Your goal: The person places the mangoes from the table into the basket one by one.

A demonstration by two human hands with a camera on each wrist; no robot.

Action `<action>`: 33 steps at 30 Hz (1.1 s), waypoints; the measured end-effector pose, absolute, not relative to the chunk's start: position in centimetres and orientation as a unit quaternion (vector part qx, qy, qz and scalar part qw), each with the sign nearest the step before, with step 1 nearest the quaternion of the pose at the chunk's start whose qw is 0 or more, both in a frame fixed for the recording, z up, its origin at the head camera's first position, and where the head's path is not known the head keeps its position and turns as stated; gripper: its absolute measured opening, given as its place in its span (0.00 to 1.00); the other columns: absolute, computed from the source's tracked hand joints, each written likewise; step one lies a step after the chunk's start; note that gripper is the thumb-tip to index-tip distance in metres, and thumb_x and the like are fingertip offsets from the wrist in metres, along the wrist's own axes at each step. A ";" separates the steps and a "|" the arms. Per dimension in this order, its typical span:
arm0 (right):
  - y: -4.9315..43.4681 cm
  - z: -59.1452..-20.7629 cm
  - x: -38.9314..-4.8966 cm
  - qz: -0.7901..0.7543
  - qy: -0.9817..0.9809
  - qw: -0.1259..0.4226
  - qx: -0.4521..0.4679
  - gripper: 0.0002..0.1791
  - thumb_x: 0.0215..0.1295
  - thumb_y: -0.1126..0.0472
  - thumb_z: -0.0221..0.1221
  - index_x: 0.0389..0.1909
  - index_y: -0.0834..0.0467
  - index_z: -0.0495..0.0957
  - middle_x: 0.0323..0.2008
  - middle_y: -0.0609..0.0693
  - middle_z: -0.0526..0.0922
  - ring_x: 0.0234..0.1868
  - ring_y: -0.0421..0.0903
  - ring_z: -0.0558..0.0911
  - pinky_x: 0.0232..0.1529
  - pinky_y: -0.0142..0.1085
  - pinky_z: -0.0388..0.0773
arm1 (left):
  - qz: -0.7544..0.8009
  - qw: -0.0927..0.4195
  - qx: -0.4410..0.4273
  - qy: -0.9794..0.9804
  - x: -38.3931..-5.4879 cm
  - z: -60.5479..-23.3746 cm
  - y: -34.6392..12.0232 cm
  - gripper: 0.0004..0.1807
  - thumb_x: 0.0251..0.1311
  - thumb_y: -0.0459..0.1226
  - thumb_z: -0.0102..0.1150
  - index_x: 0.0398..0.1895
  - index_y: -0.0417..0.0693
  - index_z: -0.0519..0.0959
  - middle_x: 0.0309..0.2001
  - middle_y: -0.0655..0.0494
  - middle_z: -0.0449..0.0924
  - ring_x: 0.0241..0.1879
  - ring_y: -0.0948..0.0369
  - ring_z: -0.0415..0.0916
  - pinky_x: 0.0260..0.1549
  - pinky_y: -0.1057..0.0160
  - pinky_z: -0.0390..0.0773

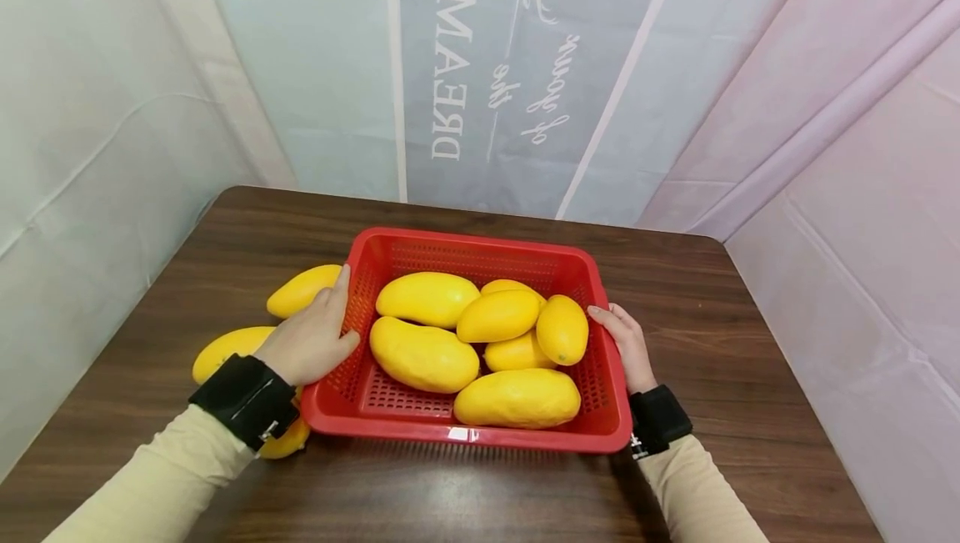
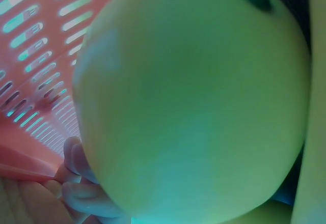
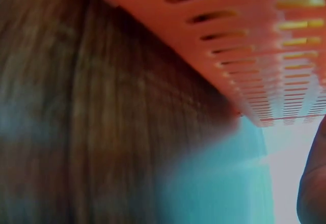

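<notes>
A red plastic basket (image 1: pixel 390 426) with slotted walls is held between both hands. My left hand (image 1: pixel 311 339) grips its left rim, thumb over the inside; in the left wrist view curled fingers (image 2: pixel 86 198) show against the outer wall. On the right rim, my right hand (image 1: pixel 628 347) holds on with fingertips over the edge. Inside lie several yellow mango-like fruits (image 1: pixel 517 399), large and small. In the right wrist view the basket's wall (image 3: pixel 183 40) slants above the wooden surface.
More yellow fruits lie left of the basket, one by the left fingers (image 1: pixel 300 291), one beside the wrist (image 1: pixel 228 351) and one partly hidden below it (image 1: pixel 285 443). A large fruit (image 2: pixel 193 107) fills the left wrist view. Beyond the brown table (image 1: pixel 675 276) hangs printed cloth (image 1: pixel 517 176).
</notes>
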State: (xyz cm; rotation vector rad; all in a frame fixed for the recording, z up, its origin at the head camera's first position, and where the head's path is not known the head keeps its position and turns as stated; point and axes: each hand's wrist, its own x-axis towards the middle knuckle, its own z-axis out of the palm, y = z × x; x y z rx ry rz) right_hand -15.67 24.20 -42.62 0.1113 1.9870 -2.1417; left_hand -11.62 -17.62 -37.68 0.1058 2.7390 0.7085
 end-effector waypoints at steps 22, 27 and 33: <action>24.6 -42.3 -15.7 -0.727 0.674 0.133 0.022 0.25 0.77 0.49 0.46 0.66 0.58 0.62 0.43 0.40 0.84 0.43 0.39 0.86 0.46 0.37 0.85 | 0.271 0.123 0.074 0.952 -10.7 -34.3 -20.6 0.40 0.72 0.57 0.43 0.77 0.41 0.54 0.55 0.43 0.77 0.42 0.58 0.81 0.45 0.50 0.83; 24.5 -42.3 -15.7 -0.728 0.673 0.132 0.017 0.25 0.77 0.49 0.46 0.67 0.58 0.62 0.43 0.40 0.84 0.43 0.38 0.86 0.46 0.37 0.85 | 0.243 0.066 0.039 0.967 -8.6 -34.0 -23.1 0.40 0.72 0.60 0.38 0.75 0.41 0.60 0.61 0.37 0.74 0.57 0.42 0.74 0.54 0.36 0.74; 24.3 -42.3 -15.6 -0.724 0.677 0.132 0.020 0.26 0.77 0.48 0.46 0.67 0.59 0.61 0.43 0.39 0.84 0.43 0.38 0.86 0.46 0.36 0.85 | 0.211 0.069 0.003 0.975 -7.0 -35.4 -25.3 0.44 0.70 0.63 0.39 0.74 0.38 0.60 0.68 0.32 0.65 0.63 0.36 0.65 0.56 0.29 0.68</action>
